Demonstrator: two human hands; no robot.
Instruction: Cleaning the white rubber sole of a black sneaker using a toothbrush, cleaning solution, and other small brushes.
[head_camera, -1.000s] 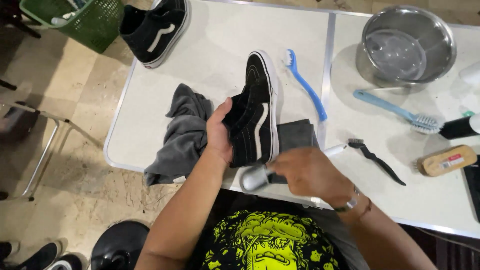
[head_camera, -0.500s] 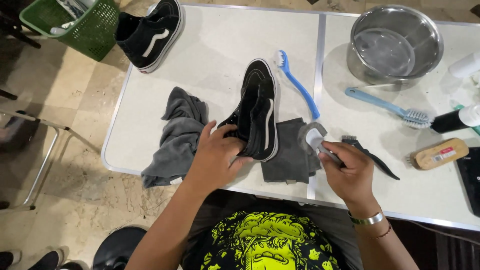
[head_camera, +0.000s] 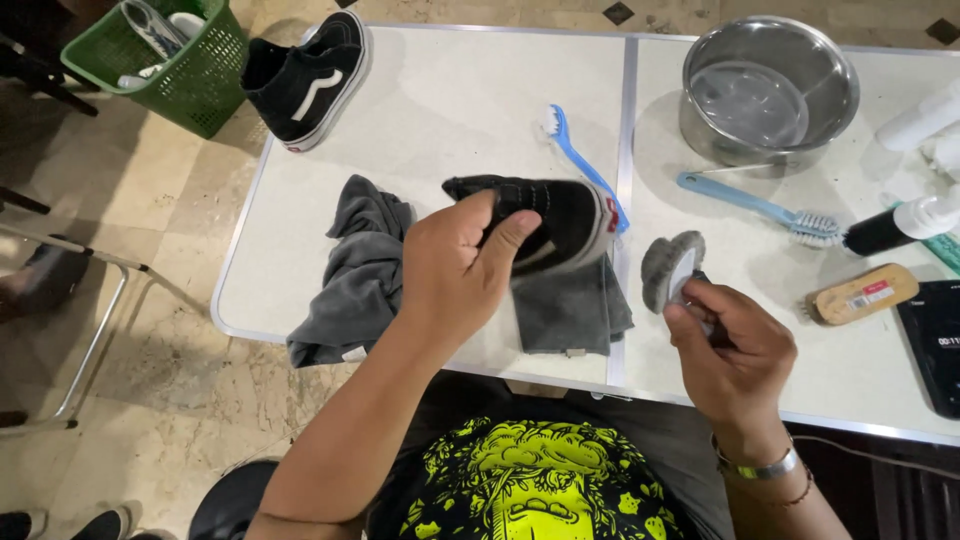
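Note:
My left hand (head_camera: 455, 265) grips a black high-top shoe (head_camera: 555, 220) with a white sole, holding it on its side just above the white table (head_camera: 450, 110). My right hand (head_camera: 730, 345) holds a small round brush with grey bristles (head_camera: 668, 268), its head turned toward the shoe's toe and a short way from it. A dark grey cloth (head_camera: 570, 310) lies flat under the shoe. A second, crumpled grey cloth (head_camera: 355, 275) lies to the left of my left hand.
The matching black shoe (head_camera: 310, 80) lies at the table's far left corner, by a green basket (head_camera: 165, 60). On the table sit a blue toothbrush-like brush (head_camera: 585, 165), a steel bowl (head_camera: 765, 90), a light-blue brush (head_camera: 760, 210), a wooden brush (head_camera: 862, 293) and a bottle (head_camera: 900, 225).
My left hand has turned the shoe from lying lengthwise to sideways and lifted it. My right hand has raised the round brush closer to the shoe's toe.

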